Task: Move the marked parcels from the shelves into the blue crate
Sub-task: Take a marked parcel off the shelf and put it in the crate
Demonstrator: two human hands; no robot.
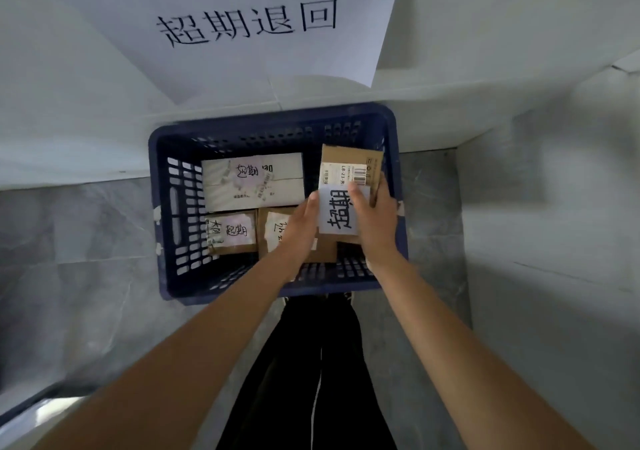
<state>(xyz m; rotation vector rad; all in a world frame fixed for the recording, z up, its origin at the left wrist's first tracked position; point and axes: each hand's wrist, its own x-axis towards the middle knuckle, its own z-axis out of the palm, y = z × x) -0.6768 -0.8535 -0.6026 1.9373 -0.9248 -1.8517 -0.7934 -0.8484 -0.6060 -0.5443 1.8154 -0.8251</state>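
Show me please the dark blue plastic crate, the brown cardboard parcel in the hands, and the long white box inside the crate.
dark blue plastic crate (180, 131): head view, far left rim corner.
brown cardboard parcel (349, 157): head view, bare cardboard near its far end.
long white box (287, 190): head view, right part of its top.

The crate (162, 214) sits on the floor (76, 242), right by the wall (86, 120). A paper sign (242, 24) hangs on the wall behind it. Three parcels lie in the crate: one at the back (252, 183), two in front (230, 233) (277, 221). Both hands (301, 228) (374, 221) hold a fourth parcel (349, 172) over the crate's right side.
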